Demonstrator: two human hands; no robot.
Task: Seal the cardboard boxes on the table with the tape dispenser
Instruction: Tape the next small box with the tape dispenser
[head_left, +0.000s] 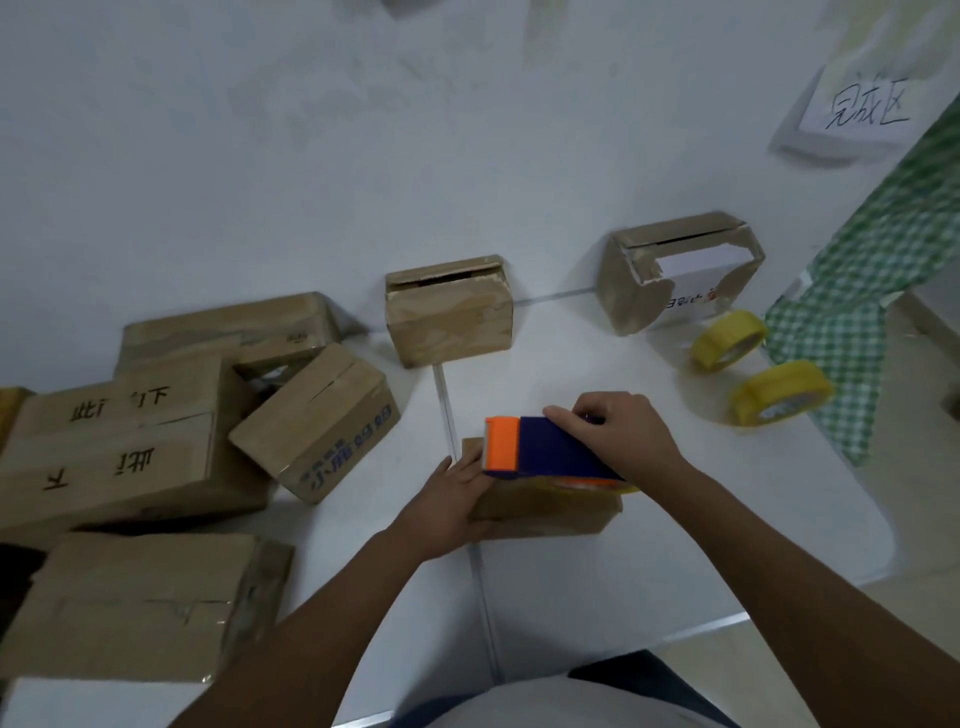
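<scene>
— Where was the work at that point?

— Low centre of the frame. The right hand (615, 436) was curled over the blue and orange tape dispenser (550, 449), which sat on top of a small cardboard box (540, 512). The left hand (452, 501) was wrapped round the box's left end, steadying it.

— What looked risky?

— The box was small and light, so a hard pull could have dragged it out from under the left hand and wrinkled the tape. The dispenser also seemed to overhang the box, so the strip might have run off the seam.

— And the others?

— Unsealed boxes (317, 421) crowded the left of the frame, and two yellow tape rolls (727, 340) lay at mid right.
</scene>
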